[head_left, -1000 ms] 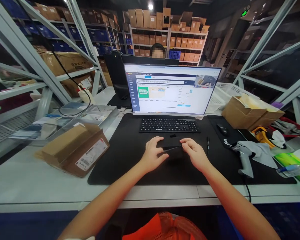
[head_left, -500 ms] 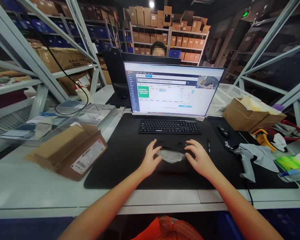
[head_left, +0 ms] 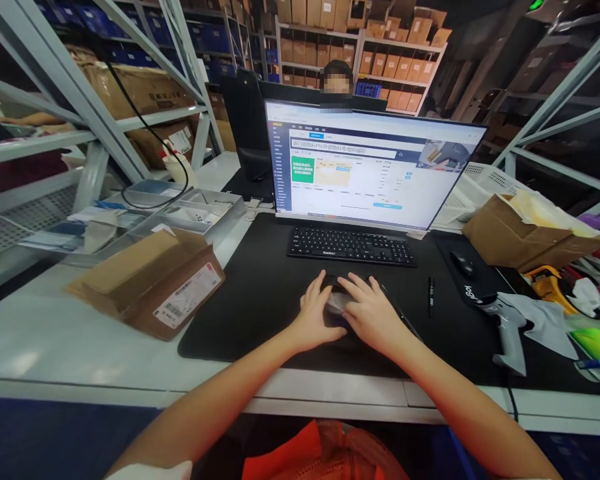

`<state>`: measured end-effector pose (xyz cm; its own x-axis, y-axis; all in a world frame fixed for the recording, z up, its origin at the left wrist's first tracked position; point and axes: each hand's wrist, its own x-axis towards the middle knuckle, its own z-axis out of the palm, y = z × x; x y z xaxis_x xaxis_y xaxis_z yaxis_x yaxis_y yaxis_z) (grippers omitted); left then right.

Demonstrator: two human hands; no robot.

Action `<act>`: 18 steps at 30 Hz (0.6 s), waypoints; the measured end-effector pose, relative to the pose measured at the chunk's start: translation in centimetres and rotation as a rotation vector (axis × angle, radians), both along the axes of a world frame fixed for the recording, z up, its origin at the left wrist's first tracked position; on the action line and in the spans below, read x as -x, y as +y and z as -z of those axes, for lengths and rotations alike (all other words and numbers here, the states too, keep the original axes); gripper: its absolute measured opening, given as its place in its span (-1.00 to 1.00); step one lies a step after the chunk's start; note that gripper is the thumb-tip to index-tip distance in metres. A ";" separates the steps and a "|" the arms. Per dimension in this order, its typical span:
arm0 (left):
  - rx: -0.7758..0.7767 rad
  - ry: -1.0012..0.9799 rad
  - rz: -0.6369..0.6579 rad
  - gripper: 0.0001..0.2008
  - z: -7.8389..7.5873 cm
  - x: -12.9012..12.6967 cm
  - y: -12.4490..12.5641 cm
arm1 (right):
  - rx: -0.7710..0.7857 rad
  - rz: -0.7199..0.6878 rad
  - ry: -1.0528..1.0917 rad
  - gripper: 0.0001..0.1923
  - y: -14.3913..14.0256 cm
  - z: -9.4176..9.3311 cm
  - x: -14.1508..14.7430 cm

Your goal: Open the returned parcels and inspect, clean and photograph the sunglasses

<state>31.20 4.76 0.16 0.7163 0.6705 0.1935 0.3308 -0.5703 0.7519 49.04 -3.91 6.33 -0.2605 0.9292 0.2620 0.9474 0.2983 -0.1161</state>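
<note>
Centre frame: small greyish translucent, film-like piece (head_left: pixel 337 303) between hands, over broad black desk mat (head_left: pixel 240 307). Left hand (head_left: pixel 313 320): thumb spread from fingers. Right hand (head_left: pixel 373 310): fingers slightly spread; pinch cannot tell. Best: left steadies, right presses lightly, avoiding creases.

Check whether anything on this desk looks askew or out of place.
The brown cardboard box at the left sits askew to the front edge of the desk, with a flap sticking out. The gray cloth by the barcode scanner looks rumpled. Nothing looks spilled.
</note>
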 end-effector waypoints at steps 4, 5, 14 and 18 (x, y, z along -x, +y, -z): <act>0.086 -0.026 -0.006 0.04 -0.1 -0.1 0.5 | 0.074 -0.082 0.393 -0.85 -1.3 -0.5 -2.8; 0.101 -0.034 -0.007 0.05 0.0 -0.1 0.6 | 0.099 -0.099 0.531 -0.87 -1.7 -0.4 -3.5; -0.123 -0.133 0.054 -0.06 0.5 0.5 0.2 | -0.546 0.137 1.985 -0.69 -4.2 -2.4 -10.0; -0.258 -0.222 0.096 -0.12 0.7 0.9 0.6 | -0.812 0.230 2.276 -0.65 -4.3 -4.7 -15.4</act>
